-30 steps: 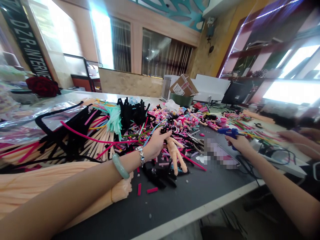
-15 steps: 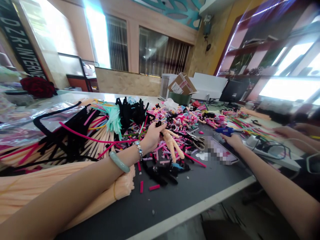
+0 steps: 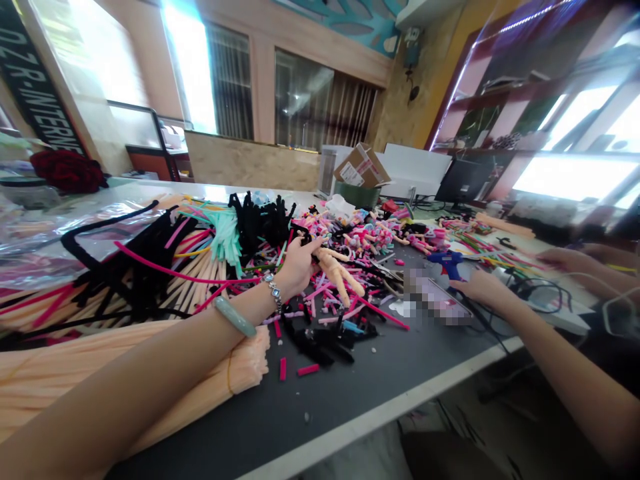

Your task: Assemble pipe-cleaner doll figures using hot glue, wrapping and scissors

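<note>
My left hand [image 3: 295, 268], with a bracelet and a jade bangle on its wrist, pinches a beige fuzzy doll figure [image 3: 340, 275] with black at its top. The figure's limbs point right and down over a heap of cut pink and lilac pieces [image 3: 320, 303]. Farther right, my right hand [image 3: 480, 290] has its fingers closed at the lower handle end of a blue glue gun [image 3: 447, 261]. Beside it on the dark mat lies a phone-like object [image 3: 440, 300], partly blurred out.
Beige fuzzy stems [image 3: 200, 387] lie under my left forearm. Black and teal [image 3: 226, 240] stems stand behind. Scissors [image 3: 387, 272] are near the heap, and small dolls [image 3: 370, 233] lie beyond. Cables and a power strip are at right, near another person's hands [image 3: 570, 263].
My right hand has shifted right and slightly down, and the glue gun has turned more upright. My left hand has moved slightly left and up with the doll figure.
</note>
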A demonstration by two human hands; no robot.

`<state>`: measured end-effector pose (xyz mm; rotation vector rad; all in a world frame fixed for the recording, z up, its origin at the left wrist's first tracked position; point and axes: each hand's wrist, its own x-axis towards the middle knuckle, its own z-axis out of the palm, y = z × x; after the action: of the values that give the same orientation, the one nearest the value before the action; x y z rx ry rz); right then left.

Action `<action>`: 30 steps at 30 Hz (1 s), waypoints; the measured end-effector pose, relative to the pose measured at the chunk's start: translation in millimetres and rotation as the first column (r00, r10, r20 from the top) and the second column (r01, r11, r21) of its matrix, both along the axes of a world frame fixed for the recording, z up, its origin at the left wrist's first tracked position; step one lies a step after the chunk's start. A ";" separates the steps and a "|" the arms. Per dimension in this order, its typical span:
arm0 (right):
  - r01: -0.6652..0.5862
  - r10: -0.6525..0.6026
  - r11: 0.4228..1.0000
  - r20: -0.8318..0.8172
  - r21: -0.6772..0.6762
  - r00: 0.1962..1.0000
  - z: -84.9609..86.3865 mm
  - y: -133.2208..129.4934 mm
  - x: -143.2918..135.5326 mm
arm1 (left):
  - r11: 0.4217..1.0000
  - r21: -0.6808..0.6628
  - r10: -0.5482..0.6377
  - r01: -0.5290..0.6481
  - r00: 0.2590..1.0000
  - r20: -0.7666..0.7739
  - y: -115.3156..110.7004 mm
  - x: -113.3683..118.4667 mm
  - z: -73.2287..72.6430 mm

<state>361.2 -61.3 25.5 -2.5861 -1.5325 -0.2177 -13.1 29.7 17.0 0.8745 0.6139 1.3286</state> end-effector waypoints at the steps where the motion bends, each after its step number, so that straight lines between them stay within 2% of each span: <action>1: -0.006 0.006 0.999 0.009 -0.041 1.000 2.7 -7.6 -9.2 | 1.000 0.004 0.005 -0.005 1.000 0.000 0.0 0.1 -0.3; 4: -0.077 0.080 0.990 0.019 -0.115 0.997 7.9 -31.9 -48.0 | 1.000 0.025 0.011 -0.011 1.000 -0.012 -1.4 0.0 -0.3; 7: -0.342 0.340 0.935 -0.037 -0.091 0.940 5.2 -49.6 -96.8 | 0.999 0.044 0.017 -0.016 0.999 -0.033 -3.8 -0.2 0.2; 10: -0.477 0.469 0.875 -0.105 -0.078 0.877 -4.3 -52.6 -139.7 | 0.998 0.052 0.034 -0.031 0.998 -0.054 -5.4 0.0 -0.1; 13: -0.521 0.510 0.848 -0.114 -0.099 0.853 -13.6 -43.8 -166.4 | 0.997 0.052 0.054 -0.050 0.995 -0.084 -5.7 0.7 -0.8; 17: -0.495 0.488 0.852 -0.084 -0.170 0.869 -18.2 -31.3 -179.2 | 0.996 0.059 0.069 -0.064 0.994 -0.083 -5.9 1.2 -0.3; 24: -0.473 0.472 0.863 -0.048 -0.178 0.880 -15.8 -27.8 -173.5 | 0.998 0.018 0.057 -0.056 0.994 -0.091 -7.7 1.3 0.9; 27: -0.472 0.472 0.863 -0.047 -0.180 0.880 -10.3 -28.3 -168.7 | 0.997 0.013 0.076 -0.076 0.994 -0.080 -6.9 2.6 -0.8; 30: -0.487 0.491 0.859 -0.015 -0.158 0.871 1.2 -31.6 -163.5 | 0.990 -0.006 0.142 -0.143 0.989 -0.032 -5.5 4.2 -2.7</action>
<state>197.7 -92.9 26.7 -2.1937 -2.2312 -0.0763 -8.9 24.2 14.2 0.8586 0.7173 1.4417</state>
